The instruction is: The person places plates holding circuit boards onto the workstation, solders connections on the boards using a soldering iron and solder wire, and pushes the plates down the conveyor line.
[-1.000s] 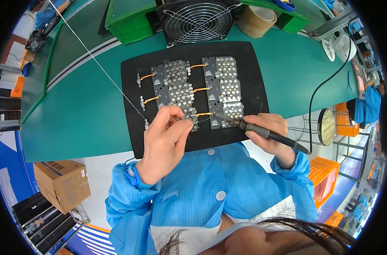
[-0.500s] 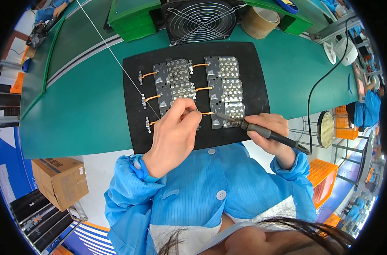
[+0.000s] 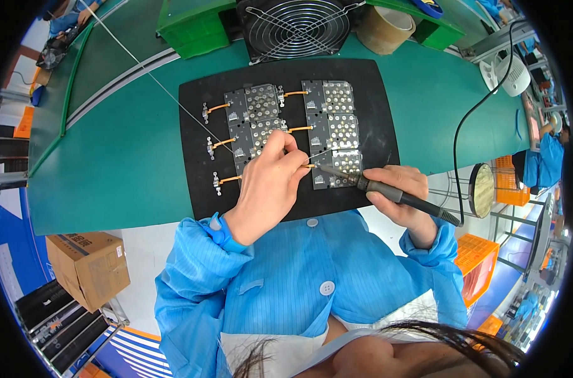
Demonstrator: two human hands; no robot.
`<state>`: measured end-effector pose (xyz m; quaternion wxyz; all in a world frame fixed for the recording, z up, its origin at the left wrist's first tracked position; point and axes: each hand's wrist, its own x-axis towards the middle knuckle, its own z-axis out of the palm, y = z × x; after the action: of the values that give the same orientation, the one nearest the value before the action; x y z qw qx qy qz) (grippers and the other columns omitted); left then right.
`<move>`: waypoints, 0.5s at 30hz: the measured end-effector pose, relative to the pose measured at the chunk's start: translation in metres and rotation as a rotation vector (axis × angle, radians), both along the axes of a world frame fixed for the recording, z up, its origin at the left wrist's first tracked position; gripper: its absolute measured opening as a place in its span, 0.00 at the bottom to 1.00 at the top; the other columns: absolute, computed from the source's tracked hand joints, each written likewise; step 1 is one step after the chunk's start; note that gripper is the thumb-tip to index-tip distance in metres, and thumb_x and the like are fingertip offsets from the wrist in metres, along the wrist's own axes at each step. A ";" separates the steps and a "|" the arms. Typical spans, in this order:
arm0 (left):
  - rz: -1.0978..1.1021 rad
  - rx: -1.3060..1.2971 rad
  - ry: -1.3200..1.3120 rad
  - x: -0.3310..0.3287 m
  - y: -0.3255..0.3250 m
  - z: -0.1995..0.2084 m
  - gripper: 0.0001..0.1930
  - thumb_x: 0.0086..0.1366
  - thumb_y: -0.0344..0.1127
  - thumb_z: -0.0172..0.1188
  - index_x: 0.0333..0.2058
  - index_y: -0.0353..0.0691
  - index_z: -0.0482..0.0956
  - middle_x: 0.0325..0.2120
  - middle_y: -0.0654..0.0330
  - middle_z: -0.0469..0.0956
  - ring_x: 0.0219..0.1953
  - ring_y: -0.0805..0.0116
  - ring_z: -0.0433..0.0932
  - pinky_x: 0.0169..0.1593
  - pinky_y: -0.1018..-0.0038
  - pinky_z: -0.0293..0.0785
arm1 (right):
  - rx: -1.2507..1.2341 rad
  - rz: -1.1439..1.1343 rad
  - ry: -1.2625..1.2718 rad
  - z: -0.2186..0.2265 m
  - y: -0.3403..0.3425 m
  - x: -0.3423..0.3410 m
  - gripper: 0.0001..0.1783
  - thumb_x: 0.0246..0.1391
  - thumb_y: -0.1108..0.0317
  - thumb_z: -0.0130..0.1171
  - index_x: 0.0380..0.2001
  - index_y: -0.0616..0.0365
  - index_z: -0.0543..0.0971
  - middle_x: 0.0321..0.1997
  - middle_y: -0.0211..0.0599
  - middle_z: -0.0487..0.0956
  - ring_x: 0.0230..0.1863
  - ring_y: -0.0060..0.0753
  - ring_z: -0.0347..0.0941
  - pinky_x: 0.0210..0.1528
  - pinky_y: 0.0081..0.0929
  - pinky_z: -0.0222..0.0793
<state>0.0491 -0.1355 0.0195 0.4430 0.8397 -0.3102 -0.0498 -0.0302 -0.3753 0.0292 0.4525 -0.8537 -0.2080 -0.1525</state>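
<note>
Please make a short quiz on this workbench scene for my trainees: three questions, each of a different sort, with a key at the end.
1. Short answer: Which of the person's hands holds the soldering iron?
2. Multiple choice: What colour is the mat under the circuit boards?
A) white
B) black
C) orange
3. True or false: The fan stands between the mat and the person's body.

Key
1. The right hand.
2. B
3. False: the fan stands beyond the mat's far edge, on the side away from the person.
</note>
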 end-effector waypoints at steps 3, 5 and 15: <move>0.008 0.005 0.001 0.001 -0.001 0.000 0.06 0.53 0.19 0.64 0.31 0.31 0.78 0.33 0.57 0.69 0.28 0.64 0.76 0.30 0.71 0.71 | 0.005 0.009 0.001 0.000 0.000 0.001 0.17 0.46 0.68 0.66 0.37 0.69 0.80 0.19 0.40 0.77 0.18 0.31 0.73 0.19 0.23 0.64; 0.016 0.000 0.008 0.001 -0.002 0.000 0.06 0.53 0.19 0.63 0.31 0.30 0.78 0.33 0.57 0.69 0.28 0.64 0.76 0.29 0.71 0.71 | 0.010 0.011 0.000 0.000 -0.001 0.001 0.16 0.46 0.68 0.66 0.37 0.69 0.80 0.20 0.40 0.78 0.18 0.31 0.73 0.19 0.23 0.64; 0.004 -0.074 0.009 0.000 -0.002 -0.003 0.05 0.54 0.18 0.63 0.30 0.28 0.78 0.32 0.56 0.69 0.28 0.66 0.74 0.30 0.74 0.70 | -0.005 0.005 0.011 0.000 -0.003 0.002 0.17 0.47 0.66 0.67 0.37 0.69 0.80 0.20 0.40 0.78 0.17 0.30 0.72 0.18 0.23 0.62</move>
<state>0.0495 -0.1374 0.0163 0.4753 0.8230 -0.3082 -0.0411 -0.0280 -0.3785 0.0293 0.4516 -0.8552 -0.2079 -0.1463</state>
